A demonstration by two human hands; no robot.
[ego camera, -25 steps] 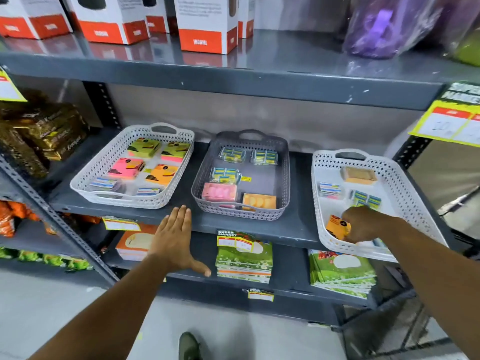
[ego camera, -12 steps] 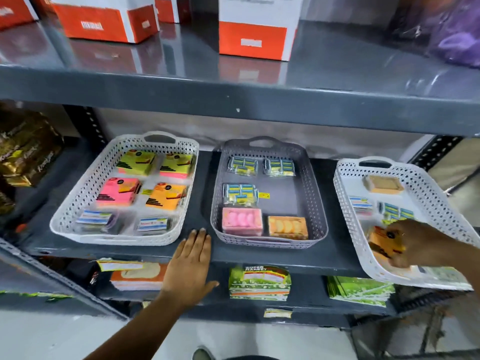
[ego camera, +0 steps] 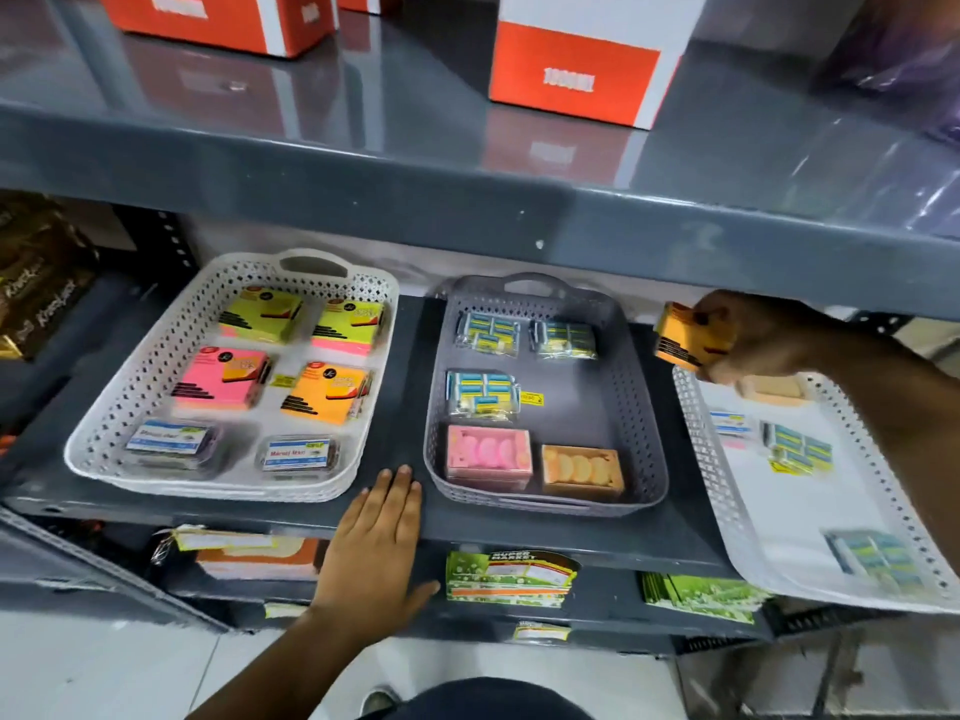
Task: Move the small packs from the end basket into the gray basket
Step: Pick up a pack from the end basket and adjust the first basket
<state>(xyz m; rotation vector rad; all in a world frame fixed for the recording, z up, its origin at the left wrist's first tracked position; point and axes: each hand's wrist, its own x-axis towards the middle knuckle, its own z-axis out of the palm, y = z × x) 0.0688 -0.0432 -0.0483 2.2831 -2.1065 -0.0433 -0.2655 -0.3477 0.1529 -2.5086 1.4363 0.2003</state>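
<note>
The gray basket (ego camera: 638, 387) sits mid-shelf with blue-and-yellow packs, a pink box and an orange box inside. At the right end stands a white basket (ego camera: 698, 449) holding several small packs, among them a blue-green pack (ego camera: 797, 448) and one near its front (ego camera: 878, 558). My right hand (ego camera: 763, 340) is shut on a small orange pack (ego camera: 685, 337), lifted above the gap between the white and gray baskets, just under the upper shelf. My left hand (ego camera: 382, 532) lies flat and open on the shelf's front edge, left of the gray basket.
A second white basket (ego camera: 130, 402) at the left holds neon note pads and two clear boxes. The upper shelf (ego camera: 467, 200) hangs low overhead with orange-and-white boxes (ego camera: 576, 65) on it. Green packs (ego camera: 509, 574) lie on the shelf below.
My right hand has lifted the orange pack out of the right white basket and carried it up and leftward. My left hand stays resting on the shelf edge.
</note>
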